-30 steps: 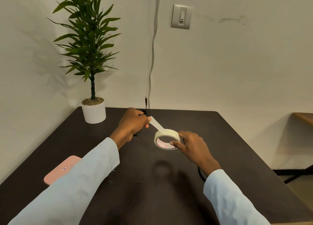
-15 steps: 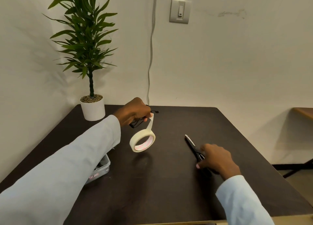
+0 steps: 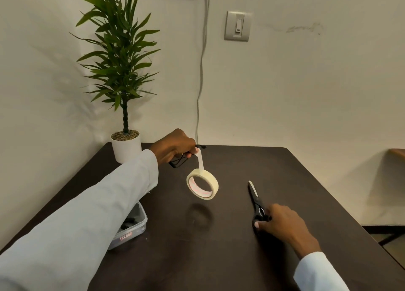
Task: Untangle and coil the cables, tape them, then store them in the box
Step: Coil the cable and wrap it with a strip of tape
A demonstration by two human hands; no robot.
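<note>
My left hand [image 3: 175, 146] pinches the limp, light cable [image 3: 178, 161] mid-frame; tape [image 3: 202, 186] dangles. Right fingers [image 3: 260, 224] close on stiff scissors [image 3: 256, 203] handles.

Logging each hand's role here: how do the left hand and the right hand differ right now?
The left hand is raised above the table, fist closed on a coiled black cable, with a tape roll dangling from its strip; the right hand is low, resting on the scissors lying flat. The left reaches farther back, the right nearer. Both wear pale sleeves.
</note>
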